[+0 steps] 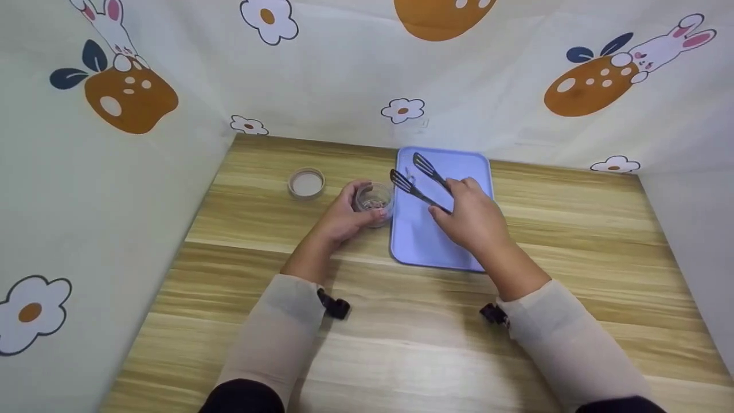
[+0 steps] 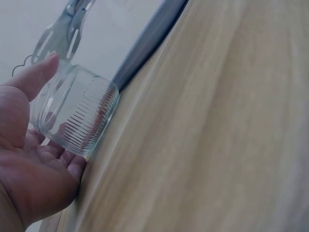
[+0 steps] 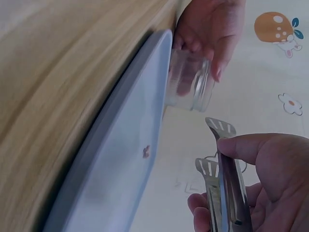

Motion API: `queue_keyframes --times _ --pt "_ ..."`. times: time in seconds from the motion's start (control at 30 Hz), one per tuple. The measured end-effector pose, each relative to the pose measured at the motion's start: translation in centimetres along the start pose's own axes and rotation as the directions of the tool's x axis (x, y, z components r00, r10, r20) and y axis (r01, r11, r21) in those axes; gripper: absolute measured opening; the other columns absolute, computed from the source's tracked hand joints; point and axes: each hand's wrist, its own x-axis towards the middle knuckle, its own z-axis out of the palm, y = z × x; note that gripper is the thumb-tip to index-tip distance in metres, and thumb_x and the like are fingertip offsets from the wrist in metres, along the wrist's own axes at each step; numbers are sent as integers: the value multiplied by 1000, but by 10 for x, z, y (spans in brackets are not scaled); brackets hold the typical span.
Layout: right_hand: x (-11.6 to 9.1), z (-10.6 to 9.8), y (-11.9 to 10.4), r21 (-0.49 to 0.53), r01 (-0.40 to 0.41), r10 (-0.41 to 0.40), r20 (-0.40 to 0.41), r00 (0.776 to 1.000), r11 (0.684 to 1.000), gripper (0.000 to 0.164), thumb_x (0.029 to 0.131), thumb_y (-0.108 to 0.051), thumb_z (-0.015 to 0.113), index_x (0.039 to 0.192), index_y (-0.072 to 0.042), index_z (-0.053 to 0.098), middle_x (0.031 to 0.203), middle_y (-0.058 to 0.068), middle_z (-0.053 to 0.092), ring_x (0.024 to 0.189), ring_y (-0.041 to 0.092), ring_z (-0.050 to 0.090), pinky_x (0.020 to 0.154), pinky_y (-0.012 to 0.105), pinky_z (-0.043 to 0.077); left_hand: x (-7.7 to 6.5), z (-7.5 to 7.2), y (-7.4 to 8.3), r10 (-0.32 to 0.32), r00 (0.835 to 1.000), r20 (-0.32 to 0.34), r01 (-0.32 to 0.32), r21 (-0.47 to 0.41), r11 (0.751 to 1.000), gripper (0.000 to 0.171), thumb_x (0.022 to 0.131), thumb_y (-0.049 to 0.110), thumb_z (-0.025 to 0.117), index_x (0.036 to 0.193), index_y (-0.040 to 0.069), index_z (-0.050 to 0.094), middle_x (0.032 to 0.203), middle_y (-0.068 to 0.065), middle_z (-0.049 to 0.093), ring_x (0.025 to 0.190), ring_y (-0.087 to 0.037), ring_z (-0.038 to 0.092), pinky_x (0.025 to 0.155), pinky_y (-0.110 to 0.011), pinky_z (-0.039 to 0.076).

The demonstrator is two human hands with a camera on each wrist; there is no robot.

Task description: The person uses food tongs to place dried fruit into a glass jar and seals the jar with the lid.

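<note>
My left hand (image 1: 343,217) grips a small clear glass jar (image 2: 79,104) with ribbed sides, fingers and thumb around it. The jar stands open on the table, right beside the left edge of a blue tray (image 1: 421,241). Small brownish bits (image 1: 374,204) lie in its bottom. Above the tray, my right hand (image 1: 475,218) holds metal tongs (image 3: 231,186) with slotted ends, thumb on one arm and fingers on the other. The tongs' ends are spread apart and point toward the far left. A small reddish-brown piece (image 3: 146,152) lies on the tray.
A round lid (image 1: 306,183) lies on the wooden table (image 1: 390,344), left of the jar and farther back. Printed cloth walls (image 1: 332,86) with flowers and rabbits enclose the table at the back and both sides.
</note>
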Motion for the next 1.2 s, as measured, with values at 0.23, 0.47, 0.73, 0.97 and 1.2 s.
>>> queue_keyframes --times 0.23,0.47,0.73,0.97,1.2 --pt "17 3 13 -20 -23 23 21 1000 1000 68 87 -43 71 141 -7 51 127 16 58 105 31 59 93 52 49 -2 -1 4 -27 999 -23 27 25 999 82 75 34 86 144 21 42 149 -1 47 138 -26 44 120 -40 26" --pt "30 8 22 -34 -34 35 38 999 999 63 88 -39 71 139 -7 55 121 16 61 99 30 59 90 51 50 0 0 0 -17 999 -39 18 12 1000 85 74 33 87 145 20 42 148 1 48 137 -23 43 120 -39 26" --pt "39 14 30 -72 -25 29 65 997 997 52 89 -34 71 131 -6 61 114 16 64 96 30 59 87 51 50 -1 -1 1 -39 998 -49 40 25 999 82 72 37 88 141 27 45 146 1 49 135 -23 45 120 -39 26" --pt "43 16 34 -72 -29 34 75 997 997 42 90 -31 69 123 -4 64 108 16 64 90 30 56 80 49 48 -1 -1 1 -42 999 -30 43 26 999 82 74 36 86 144 25 43 149 2 47 138 -23 42 121 -38 24" --pt "46 16 35 -66 -23 28 65 998 998 28 90 -27 67 109 -6 68 99 14 65 83 30 56 74 49 46 -2 -1 4 -43 999 -9 43 21 999 87 76 38 85 148 22 39 154 -1 42 143 -25 37 124 -38 19"
